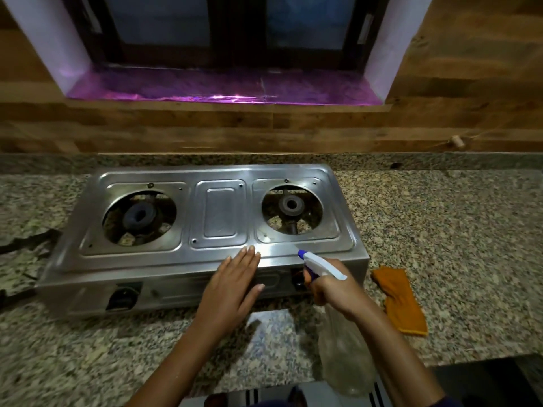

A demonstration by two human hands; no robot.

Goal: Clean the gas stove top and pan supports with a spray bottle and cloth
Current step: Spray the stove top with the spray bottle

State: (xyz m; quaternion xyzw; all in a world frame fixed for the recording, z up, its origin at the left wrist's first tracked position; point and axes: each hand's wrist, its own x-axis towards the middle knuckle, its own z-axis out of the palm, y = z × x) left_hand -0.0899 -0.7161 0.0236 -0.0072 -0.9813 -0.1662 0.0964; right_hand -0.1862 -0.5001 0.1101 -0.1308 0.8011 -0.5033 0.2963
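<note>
The right hand [333, 287] grips the bottle [323, 264], nozzle aimed forward-left over the stove [217, 171] near edge, where the left hand [232, 277] rests flat, fingers straight; the cloth [401, 301] lies on the worktop [440, 215], nearer the right hand.

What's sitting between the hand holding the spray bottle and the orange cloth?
Nothing: only bare speckled granite counter, as the head view shows. The right hand grips the spray bottle; the orange cloth lies apart on it.
</note>
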